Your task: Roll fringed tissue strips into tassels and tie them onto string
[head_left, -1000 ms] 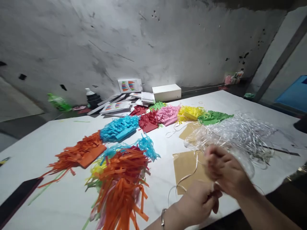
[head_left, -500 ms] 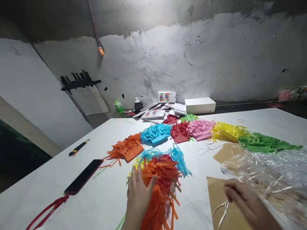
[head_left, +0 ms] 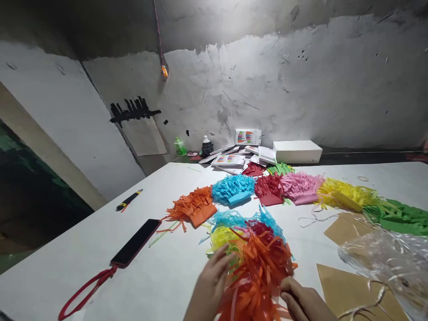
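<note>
A heap of fringed tissue-paper tassels (head_left: 264, 263) lies in front of me, orange on top with red, yellow and light blue behind. My left hand (head_left: 214, 276) is at its left side, fingers apart and a little curled, touching or close to the orange and yellow strips. At the lower right edge of the heap my right hand (head_left: 302, 298) has its thumb and fingers pinched together. What lies between them is hidden. Right of that hand, twisted pale string (head_left: 377, 298) rests on brown card (head_left: 344, 278).
Behind the heap runs a row of fringed bundles: orange (head_left: 197, 207), blue (head_left: 236, 189), red (head_left: 269, 189), pink (head_left: 302, 187), yellow (head_left: 347, 194) and green (head_left: 401, 216). Crumpled clear plastic (head_left: 388, 254) lies right. A phone (head_left: 135, 243) and cutter (head_left: 129, 200) lie left. Flat boxes (head_left: 229, 160) stand at the back.
My right hand has moved left from the brown card to the heap, leaving the string. My left hand has lifted from lying flat on the orange strips and drawn back. The view has turned left.
</note>
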`<state>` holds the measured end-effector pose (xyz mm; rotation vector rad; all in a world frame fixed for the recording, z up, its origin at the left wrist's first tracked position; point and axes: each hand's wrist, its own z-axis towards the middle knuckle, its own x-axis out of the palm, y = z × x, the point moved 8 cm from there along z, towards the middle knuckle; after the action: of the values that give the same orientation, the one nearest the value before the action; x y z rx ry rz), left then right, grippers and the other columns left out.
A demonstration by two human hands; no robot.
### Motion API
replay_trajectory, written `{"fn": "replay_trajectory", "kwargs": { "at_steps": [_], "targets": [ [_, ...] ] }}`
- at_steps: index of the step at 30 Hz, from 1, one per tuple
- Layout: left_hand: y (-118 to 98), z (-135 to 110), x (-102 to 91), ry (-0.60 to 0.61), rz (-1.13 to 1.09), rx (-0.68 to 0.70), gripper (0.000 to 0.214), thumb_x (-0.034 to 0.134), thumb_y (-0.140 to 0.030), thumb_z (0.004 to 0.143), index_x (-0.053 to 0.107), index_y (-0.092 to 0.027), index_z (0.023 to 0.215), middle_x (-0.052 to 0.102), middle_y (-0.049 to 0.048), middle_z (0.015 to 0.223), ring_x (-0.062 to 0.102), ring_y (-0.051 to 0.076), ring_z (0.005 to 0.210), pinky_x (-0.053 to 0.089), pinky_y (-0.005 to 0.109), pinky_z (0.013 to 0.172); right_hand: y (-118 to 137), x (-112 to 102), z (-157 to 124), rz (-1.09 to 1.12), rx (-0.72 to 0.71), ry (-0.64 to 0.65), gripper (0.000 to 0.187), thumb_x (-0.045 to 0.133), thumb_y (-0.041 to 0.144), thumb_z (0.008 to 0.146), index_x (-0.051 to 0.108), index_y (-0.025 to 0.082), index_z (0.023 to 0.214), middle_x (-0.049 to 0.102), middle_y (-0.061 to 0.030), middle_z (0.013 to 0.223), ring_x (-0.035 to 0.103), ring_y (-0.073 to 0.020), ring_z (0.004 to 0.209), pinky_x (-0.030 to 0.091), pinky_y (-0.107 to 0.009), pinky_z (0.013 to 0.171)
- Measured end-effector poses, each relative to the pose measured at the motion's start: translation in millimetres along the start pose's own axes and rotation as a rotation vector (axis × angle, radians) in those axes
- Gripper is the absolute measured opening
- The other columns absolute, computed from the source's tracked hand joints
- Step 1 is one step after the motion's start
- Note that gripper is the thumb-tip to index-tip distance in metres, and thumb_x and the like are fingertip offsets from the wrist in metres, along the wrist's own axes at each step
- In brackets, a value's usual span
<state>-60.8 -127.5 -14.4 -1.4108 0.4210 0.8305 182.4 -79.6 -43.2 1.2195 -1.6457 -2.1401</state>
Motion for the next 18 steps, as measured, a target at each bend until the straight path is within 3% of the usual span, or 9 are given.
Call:
{"fn": "replay_trajectory", "kwargs": {
  "at_steps": [2, 4, 8, 10, 12, 15, 16, 18],
  "targets": [
    [32.2, 6.1, -22.1, -0.138, 0.042, -0.093, 0.046, 0.035, -0.035, 0.094, 0.073, -0.019, 0.115, 0.068, 0.0172, 0.128, 0.063, 0.030, 0.122, 0.047, 0.052, 0.107, -5.7, -4.1, -2.2, -0.006, 0.006, -0.054, 0.045, 0.029, 0.060, 0.104, 0.054, 0.025, 0.088, 0.059, 0.0011, 0.072, 0.053, -0.0165, 0.063, 0.041, -0.027, 0.063],
    [50.6, 16.4, -25.9, -0.158, 0.079, -0.128, 0.039, 0.043, -0.034, 0.086, 0.075, -0.016, 0.100, 0.073, 0.0180, 0.110, 0.067, 0.034, 0.106, 0.050, 0.056, 0.099, -9.2, -5.0, -4.0, -0.023, 0.014, -0.054, 0.045, 0.029, 0.059, 0.104, 0.055, 0.025, 0.090, 0.061, 0.0002, 0.075, 0.055, -0.0173, 0.067, 0.043, -0.027, 0.065],
    [54.1, 35.1, -25.4, -0.150, 0.086, -0.111, 0.022, 0.050, -0.033, 0.079, 0.067, -0.023, 0.068, 0.074, 0.0078, 0.082, 0.068, 0.027, 0.081, 0.055, 0.042, 0.080, -9.6, -3.1, -7.4, -0.060, 0.005, -0.006, 0.039, 0.032, 0.054, 0.105, 0.053, 0.026, 0.091, 0.063, 0.0000, 0.078, 0.058, -0.0173, 0.069, 0.045, -0.026, 0.068],
    [52.4, 35.9, -40.5, -0.199, 0.078, -0.126, 0.024, 0.048, -0.036, 0.083, 0.063, -0.025, 0.068, 0.072, 0.0041, 0.071, 0.068, 0.024, 0.071, 0.055, 0.036, 0.070, -9.7, -5.4, -9.2, -0.051, 0.001, -0.019, 0.037, 0.033, 0.053, 0.105, 0.055, 0.026, 0.090, 0.065, -0.0006, 0.080, 0.060, -0.0176, 0.071, 0.047, -0.026, 0.069],
    [50.7, 27.4, -69.1, -0.309, 0.079, -0.162, 0.025, 0.047, -0.042, 0.086, 0.062, -0.025, 0.076, 0.072, 0.0027, 0.070, 0.069, 0.024, 0.067, 0.054, 0.035, 0.066, -10.3, -9.4, -10.6, -0.036, 0.001, -0.048, 0.038, 0.034, 0.053, 0.104, 0.057, 0.026, 0.090, 0.066, -0.0012, 0.080, 0.061, -0.0182, 0.070, 0.048, -0.026, 0.068],
    [32.6, -3.3, -121.8, -0.583, 0.101, -0.157, 0.031, 0.051, -0.052, 0.087, 0.065, -0.024, 0.092, 0.075, 0.0054, 0.089, 0.072, 0.026, 0.080, 0.056, 0.038, 0.075, -7.9, -16.7, -11.7, -0.013, -0.002, -0.107, 0.040, 0.034, 0.055, 0.104, 0.058, 0.026, 0.090, 0.068, -0.0018, 0.078, 0.064, -0.0196, 0.070, 0.050, -0.027, 0.069],
    [16.1, -16.2, -135.6, -0.679, 0.127, -0.079, 0.030, 0.055, -0.051, 0.087, 0.066, -0.025, 0.097, 0.075, 0.0056, 0.095, 0.072, 0.025, 0.084, 0.056, 0.038, 0.080, -4.9, -18.4, -12.0, -0.004, -0.006, -0.121, 0.040, 0.034, 0.055, 0.104, 0.058, 0.027, 0.090, 0.068, -0.0022, 0.079, 0.065, -0.0202, 0.071, 0.051, -0.028, 0.070],
    [-33.3, -39.6, -143.0, -0.752, 0.197, 0.239, 0.021, 0.064, -0.037, 0.088, 0.068, -0.029, 0.107, 0.076, 0.0037, 0.099, 0.072, 0.023, 0.089, 0.055, 0.036, 0.088, 7.4, -20.9, -13.2, 0.013, -0.041, -0.145, 0.038, 0.034, 0.053, 0.104, 0.060, 0.027, 0.093, 0.070, -0.0036, 0.083, 0.067, -0.0213, 0.074, 0.052, -0.029, 0.072]
  ]
}}
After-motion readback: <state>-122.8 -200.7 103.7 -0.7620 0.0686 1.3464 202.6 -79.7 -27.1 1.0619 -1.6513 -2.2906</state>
